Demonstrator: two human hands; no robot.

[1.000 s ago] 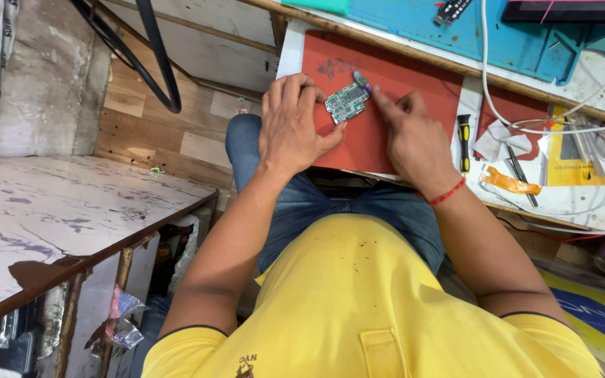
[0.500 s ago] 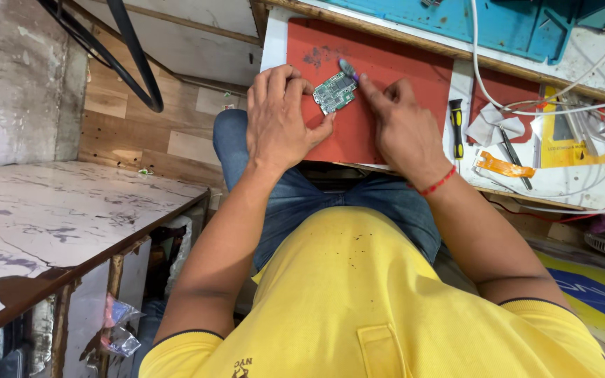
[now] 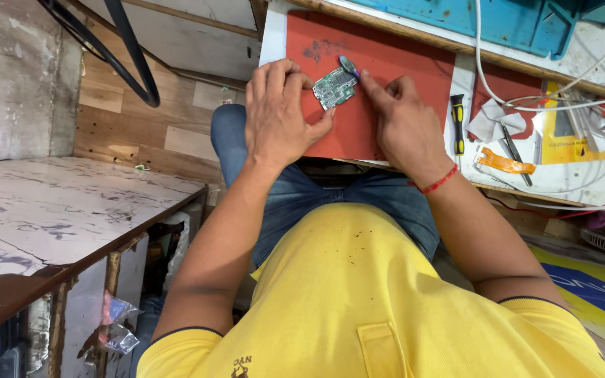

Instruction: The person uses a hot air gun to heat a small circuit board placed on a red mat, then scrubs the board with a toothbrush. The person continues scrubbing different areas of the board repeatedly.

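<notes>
The worktop (image 3: 414, 31) carries a red mat (image 3: 393, 77), the reference landmark. The left hand (image 3: 278, 115) rests on the mat's left edge, gripping the small green circuit board (image 3: 335, 86) at mat centre-left. The right hand (image 3: 404, 126), right of the board, pinches a small flat tool (image 3: 349, 65) against the board's upper edge. A yellow-handled screwdriver (image 3: 458, 122) lies just right of the mat.

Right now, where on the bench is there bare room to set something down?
Bare red mat between the circuit board and the mat's right edge. Crowded right of the screwdriver: white cables, orange tool. Left hand and right hand flank the board.
</notes>
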